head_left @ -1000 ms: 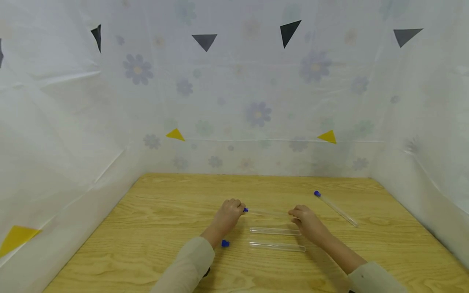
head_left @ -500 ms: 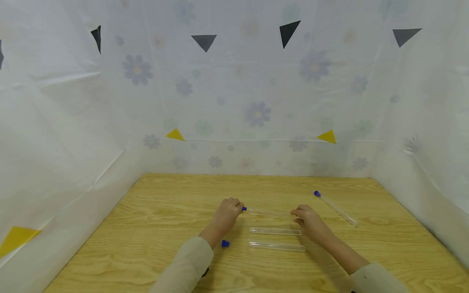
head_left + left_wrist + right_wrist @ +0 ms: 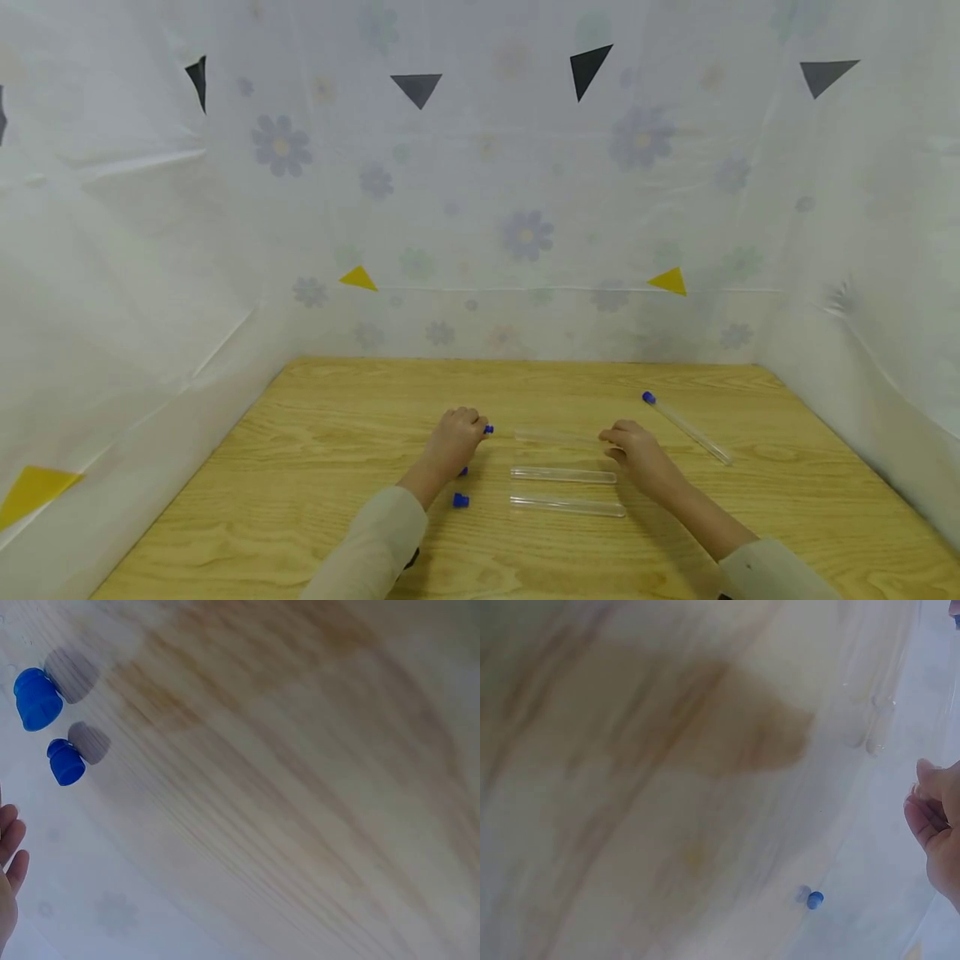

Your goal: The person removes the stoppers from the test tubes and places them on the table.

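Note:
In the head view my left hand (image 3: 453,442) pinches a small blue cap (image 3: 489,429) at its fingertips. My right hand (image 3: 636,457) holds a clear test tube (image 3: 557,436) by its far right end, the tube lying level and pointing left. A short gap separates the cap from the tube's left end. Two more clear test tubes, the upper one (image 3: 562,475) and the lower one (image 3: 567,506), lie parallel on the table below. Left of them is a loose blue cap (image 3: 461,501); another cap (image 3: 462,472) is partly hidden by my left wrist.
A test tube with a blue cap (image 3: 686,429) on it lies slanted at the right of the wooden table (image 3: 337,500). White floral sheeting (image 3: 480,325) walls the table at the back and both sides.
My left hand has drawn back to the left with the blue cap, parting it from the tube's end. A cap beneath the wrist has come into sight. The right hand has barely shifted.

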Motion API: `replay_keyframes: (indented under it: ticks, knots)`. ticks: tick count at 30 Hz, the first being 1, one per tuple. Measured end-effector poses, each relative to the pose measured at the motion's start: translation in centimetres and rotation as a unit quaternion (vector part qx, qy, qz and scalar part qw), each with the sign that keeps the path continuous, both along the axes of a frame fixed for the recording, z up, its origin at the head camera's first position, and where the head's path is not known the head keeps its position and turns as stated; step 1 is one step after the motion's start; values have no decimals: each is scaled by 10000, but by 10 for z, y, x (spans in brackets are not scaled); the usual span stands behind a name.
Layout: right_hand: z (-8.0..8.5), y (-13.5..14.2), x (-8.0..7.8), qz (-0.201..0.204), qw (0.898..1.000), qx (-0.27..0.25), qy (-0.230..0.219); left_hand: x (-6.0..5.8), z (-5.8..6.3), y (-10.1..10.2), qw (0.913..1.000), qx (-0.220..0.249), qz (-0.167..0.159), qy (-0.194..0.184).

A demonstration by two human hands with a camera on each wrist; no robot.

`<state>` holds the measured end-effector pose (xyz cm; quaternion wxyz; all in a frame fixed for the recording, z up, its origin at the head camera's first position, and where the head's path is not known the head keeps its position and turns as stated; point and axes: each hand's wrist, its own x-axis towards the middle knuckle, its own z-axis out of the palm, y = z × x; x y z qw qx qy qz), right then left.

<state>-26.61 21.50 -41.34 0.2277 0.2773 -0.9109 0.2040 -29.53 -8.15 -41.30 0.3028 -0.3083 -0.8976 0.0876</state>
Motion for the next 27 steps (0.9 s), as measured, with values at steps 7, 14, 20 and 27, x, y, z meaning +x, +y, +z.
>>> replay_keyframes:
  ticks: [7,14,20,27]
  knots:
    - [-1,2,-3,-44,9997,15,-222,0,0,-3,9973,-199,308,-641]
    - [-3,2,-6,17,9989,24,-474,-3,-3,-5,9936,-198,477,-1007]
    - [-3,0,-9,56,9983,105,-577,-7,-6,-4,9918,-168,502,-1165]
    - [-4,1,-15,-17,9950,157,-985,-9,-4,-2,9872,-235,617,-1453]
